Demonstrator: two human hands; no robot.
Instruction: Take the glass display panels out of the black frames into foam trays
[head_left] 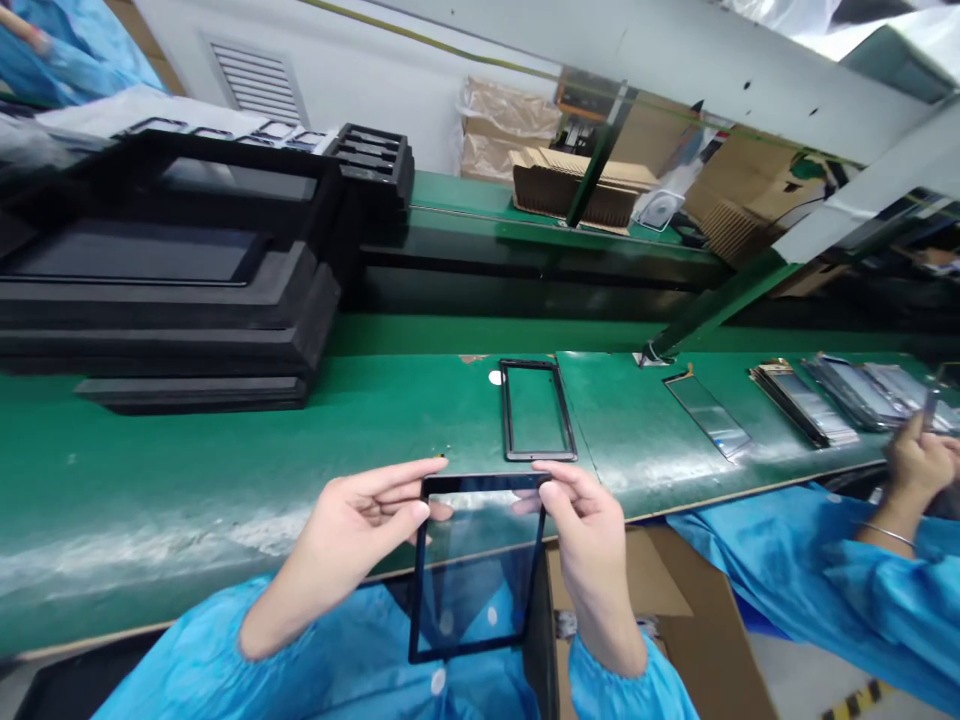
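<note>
Surface [390,400]: largest item, green, running wide beyond both grips; gloss broken by scuffs and pale wear. Judged a hazard: its near edge could chip glass swung carelessly against it.

Trays [150,345]: black, matte, thick-walled, probably foam, piled unevenly beyond and left of the left grip [367,515]. The stack might have slid if bumped, the layers being out of line.

Carton [701,610]: brown cardboard, flap spread, below and right of the right grip [589,515].

Panel [480,565]: hung between the two grips, lower end over the blue smock [352,650]. Each grip pinched an upper corner, thumbs [415,514] on the near face, fingers [409,472] along the top edge and behind. Main risk, as judged: with only one end held, it could twist or drop should either pinch slacken. Bare skin could also smear the clear part. Thin, flat, rectangular; see-through middle, black border.

Frame [541,456]: just beyond the right grip, flat on the surface; dark, hollow, round-cornered. A forward push of the panel could scrape the two together.

Sheet [705,412]: farther off, right of the right grip; clear, slim, short tail at its far end. Grit beneath might scratch it.
</note>
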